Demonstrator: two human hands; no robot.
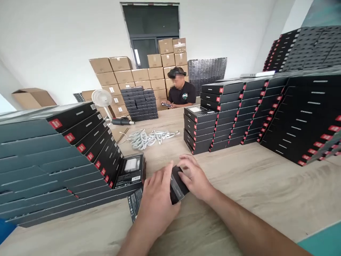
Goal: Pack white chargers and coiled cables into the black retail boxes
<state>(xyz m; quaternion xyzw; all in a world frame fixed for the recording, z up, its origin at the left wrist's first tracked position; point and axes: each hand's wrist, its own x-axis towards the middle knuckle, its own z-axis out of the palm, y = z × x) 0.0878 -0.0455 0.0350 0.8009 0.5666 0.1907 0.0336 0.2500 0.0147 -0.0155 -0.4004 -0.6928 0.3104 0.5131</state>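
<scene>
Near the front middle of the table, a small black box [178, 187] is between my two hands. My left hand [160, 188] is wrapped over its left side, thumb low and fingers forward. At its right side, my right hand [194, 177] has curled fingers with thumb and fingertips at the box's dark edge. Just left of my left hand, a printed black box [134, 201] lies partly hidden under it. Behind that sits a black box [130, 177] with a white adapter [131, 165] on top.
Tall stacks of black boxes stand at left [29, 160] and right [229, 113]. White cables [145, 139] lie mid-table, near a heat gun [122, 121] and a white fan [102, 98]. A person [182, 93] sits across the table, holding a small item.
</scene>
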